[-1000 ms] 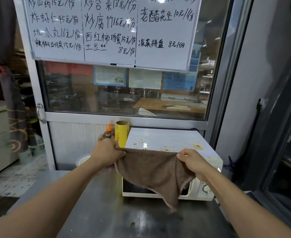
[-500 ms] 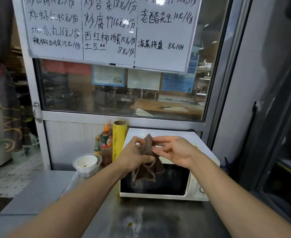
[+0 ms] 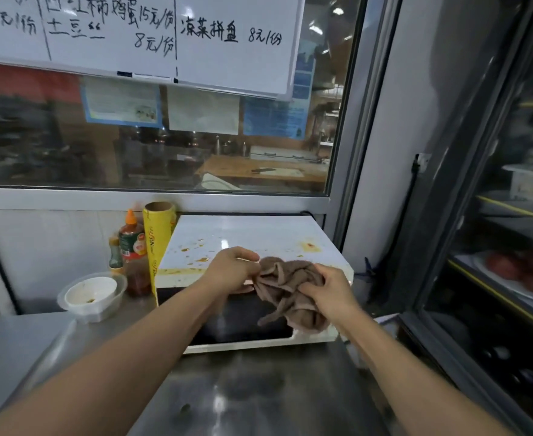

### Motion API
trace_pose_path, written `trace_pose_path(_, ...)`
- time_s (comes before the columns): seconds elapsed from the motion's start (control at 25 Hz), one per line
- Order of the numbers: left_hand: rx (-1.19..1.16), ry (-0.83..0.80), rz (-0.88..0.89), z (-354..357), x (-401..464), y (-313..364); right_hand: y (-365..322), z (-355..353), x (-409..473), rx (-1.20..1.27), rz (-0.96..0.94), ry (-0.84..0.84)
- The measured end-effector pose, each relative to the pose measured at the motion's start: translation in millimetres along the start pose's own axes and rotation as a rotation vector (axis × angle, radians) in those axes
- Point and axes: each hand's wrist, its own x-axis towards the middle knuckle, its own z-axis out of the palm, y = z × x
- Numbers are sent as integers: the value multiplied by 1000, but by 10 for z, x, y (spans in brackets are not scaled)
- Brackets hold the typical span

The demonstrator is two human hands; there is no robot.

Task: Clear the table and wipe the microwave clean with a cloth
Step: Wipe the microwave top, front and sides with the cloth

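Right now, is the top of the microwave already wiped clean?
No, the top of the microwave carries orange-brown splatters, and the cloth is bunched between the left hand and right hand in front of it.

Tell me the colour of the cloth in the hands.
Brown cloth, seen in the head view.

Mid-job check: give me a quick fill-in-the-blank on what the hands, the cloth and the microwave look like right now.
1. Both hands, left hand and right hand, grip the bunched ____ cloth.
2. The white microwave top shows orange-brown ____.
3. The yellow cling film roll stands ____ beside the microwave.
4. The white bowl sits to the microwave's ____.

Missing words: brown; stains; upright; left
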Motion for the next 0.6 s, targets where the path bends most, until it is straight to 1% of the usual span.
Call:
trace_pose_path(0.08, 245, 51, 62, 34, 258, -35, 171, -216, 294, -14, 62, 115)
trace_pose_path(0.16, 525, 94, 170, 62, 494, -71, 273, -435, 644, 7, 64, 236)
trace_pose_path(0.2, 645, 110, 217, 79, 594, -86, 321, -525, 823, -28, 56, 266)
trace_pose_path(0.24, 745, 122, 248, 96, 692, -109, 385, -592, 986, -163, 73, 249)
trace_pose_path(0.28, 826, 128, 266, 105, 770, -139, 488, -630, 1100, -401, 104, 167)
trace_pose_path(0.32, 891, 131, 270, 109, 839, -172, 597, -656, 1159, -656, 114, 50)
trace_pose_path(0.36, 943, 127, 255, 126, 916, -213, 714, -662, 1204, -815, 76, -56)
trace_pose_path(0.44, 1049, 94, 216, 158, 1043, -299, 954, -586, 1260, -897, -86, -268)
trace_pose_path(0.48, 1101, 74, 200, 175, 1099, -335, 1069, -543, 1307, -933, -187, -323)
trace_pose_path(0.52, 1146, 61, 190, 185, 1155, -359, 1136, -517, 1369, -987, -266, -338)
trace_pose_path(0.6, 1215, 61, 176, 183, 1253, -396, 1147, -463, 1524, -1045, -352, -343)
